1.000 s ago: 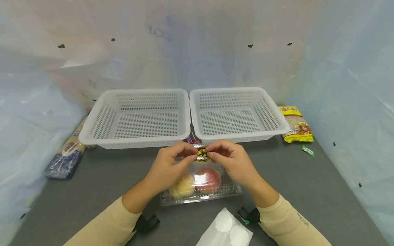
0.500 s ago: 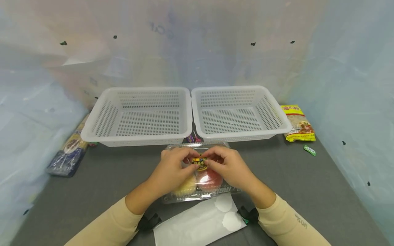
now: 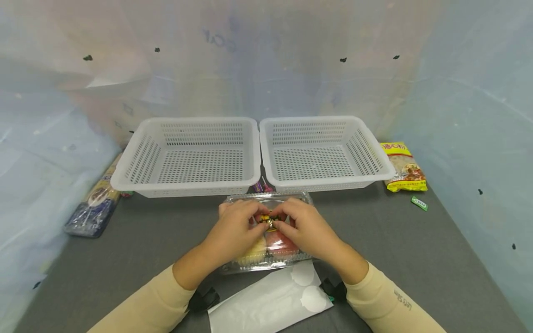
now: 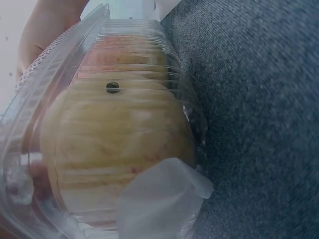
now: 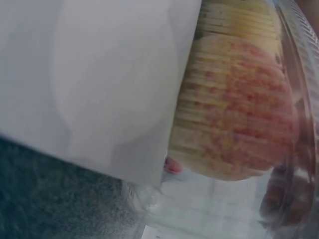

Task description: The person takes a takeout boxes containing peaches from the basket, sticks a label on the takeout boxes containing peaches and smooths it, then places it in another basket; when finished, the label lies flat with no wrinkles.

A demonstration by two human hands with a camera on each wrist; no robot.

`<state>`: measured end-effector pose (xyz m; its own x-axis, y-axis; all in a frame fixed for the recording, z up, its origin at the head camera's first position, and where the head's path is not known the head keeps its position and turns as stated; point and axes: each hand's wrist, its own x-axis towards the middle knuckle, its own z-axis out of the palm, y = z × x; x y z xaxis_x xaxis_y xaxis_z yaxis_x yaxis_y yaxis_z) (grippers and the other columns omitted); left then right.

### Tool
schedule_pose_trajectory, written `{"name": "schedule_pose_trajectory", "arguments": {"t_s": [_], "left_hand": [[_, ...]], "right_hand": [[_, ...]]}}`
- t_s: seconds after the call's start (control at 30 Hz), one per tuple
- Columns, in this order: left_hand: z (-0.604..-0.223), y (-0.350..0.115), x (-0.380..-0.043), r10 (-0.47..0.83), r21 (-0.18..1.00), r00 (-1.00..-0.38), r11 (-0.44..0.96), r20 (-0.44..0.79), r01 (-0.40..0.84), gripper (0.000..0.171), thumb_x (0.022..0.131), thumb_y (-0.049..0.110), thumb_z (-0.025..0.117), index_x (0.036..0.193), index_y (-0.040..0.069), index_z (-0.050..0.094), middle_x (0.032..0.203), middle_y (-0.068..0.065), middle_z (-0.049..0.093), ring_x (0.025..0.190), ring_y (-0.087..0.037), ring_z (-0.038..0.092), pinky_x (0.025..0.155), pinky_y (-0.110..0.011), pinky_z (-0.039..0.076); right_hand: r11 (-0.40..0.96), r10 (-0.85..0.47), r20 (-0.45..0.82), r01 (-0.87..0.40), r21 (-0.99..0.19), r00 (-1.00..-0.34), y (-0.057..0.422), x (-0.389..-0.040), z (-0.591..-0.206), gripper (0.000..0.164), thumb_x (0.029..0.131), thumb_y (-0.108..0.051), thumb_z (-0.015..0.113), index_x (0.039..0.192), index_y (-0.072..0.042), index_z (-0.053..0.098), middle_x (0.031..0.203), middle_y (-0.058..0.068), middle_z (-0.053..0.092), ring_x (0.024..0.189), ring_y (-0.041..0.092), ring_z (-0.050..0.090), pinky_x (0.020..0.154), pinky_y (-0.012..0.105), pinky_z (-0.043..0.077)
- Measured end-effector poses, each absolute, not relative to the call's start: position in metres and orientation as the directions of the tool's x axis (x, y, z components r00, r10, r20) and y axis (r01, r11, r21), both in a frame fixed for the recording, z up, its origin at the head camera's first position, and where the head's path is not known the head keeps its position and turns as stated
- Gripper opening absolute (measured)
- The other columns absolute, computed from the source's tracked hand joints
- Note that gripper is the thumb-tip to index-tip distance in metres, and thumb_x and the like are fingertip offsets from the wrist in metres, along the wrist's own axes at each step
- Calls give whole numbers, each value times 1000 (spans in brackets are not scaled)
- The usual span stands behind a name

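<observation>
A clear plastic clamshell box (image 3: 306, 199) lies in front of me in the head view. Through its ribbed wall show a yellow apple (image 4: 119, 134) and a red apple (image 5: 239, 104). Over the lid, both hands meet at a round black-and-gold sticker (image 3: 269, 219). My left hand (image 3: 233, 231) pinches its left side between thumb and index finger; my right hand (image 3: 310, 229) does the same on the right. Fingertips partly cover the sticker, close against the lid. A white backing sheet (image 3: 258, 300) with two round marks lies nearest me, below the box.
Two white mesh baskets (image 3: 200, 164) (image 3: 312, 162) stand side by side behind the box. A yellow bag (image 3: 404, 169) and a small green packet (image 3: 419, 203) lie at the right. At the left is a blue-and-brown package (image 3: 95, 203). Small purple wrappers (image 3: 259, 187) show between the baskets.
Both hands have come down and slightly nearer with the sticker, onto the lid over the apples. The white backing sheet has swung round and now lies across the box's near edge.
</observation>
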<state>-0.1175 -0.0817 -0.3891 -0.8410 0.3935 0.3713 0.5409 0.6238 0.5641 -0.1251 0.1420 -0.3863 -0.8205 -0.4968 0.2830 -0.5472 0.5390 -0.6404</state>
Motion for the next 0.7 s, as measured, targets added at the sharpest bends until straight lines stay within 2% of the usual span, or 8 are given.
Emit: {"name": "schedule_pose_trajectory", "arguments": {"t_s": [0.2,0.4,0.47,0.57,0.7], "left_hand": [[-390,-81,-118,391,549,-842,639,373,539,13,90,13,89,98,15,79,92,7,67,83,-12,62,84,-51,36],[-388,-84,-118,412,541,-838,640,357,546,10,93,10,86,101,14,83,94,7,68,82,-11,61,84,-50,37],[-388,-86,-117,449,499,-812,640,373,583,11,94,9,86,104,14,85,98,6,68,85,-14,61,83,-49,38],[-390,-92,-116,531,381,-736,632,420,674,16,94,10,86,110,12,86,107,2,69,93,-21,62,82,-48,43],[-392,-102,-108,627,261,-649,601,431,755,28,98,18,84,124,7,83,129,-4,72,107,-25,61,82,-46,50]], "right_hand": [[561,-500,295,-564,-606,-814,142,-124,-388,9,101,-3,78,105,-11,78,97,-7,63,80,9,57,65,29,53],[570,-503,314,-582,-580,-805,142,-124,-387,9,100,-2,79,105,-9,79,98,-6,64,82,11,59,68,29,53],[584,-508,320,-593,-554,-800,143,-123,-386,8,99,-3,80,104,-9,80,100,-4,63,85,14,59,71,31,53],[602,-544,338,-638,-480,-768,145,-123,-384,7,98,-6,83,104,-9,82,113,1,67,100,20,62,83,37,56],[573,-652,346,-738,-357,-674,151,-123,-378,15,100,-9,80,115,-6,83,135,5,72,124,27,61,106,45,52]]}}
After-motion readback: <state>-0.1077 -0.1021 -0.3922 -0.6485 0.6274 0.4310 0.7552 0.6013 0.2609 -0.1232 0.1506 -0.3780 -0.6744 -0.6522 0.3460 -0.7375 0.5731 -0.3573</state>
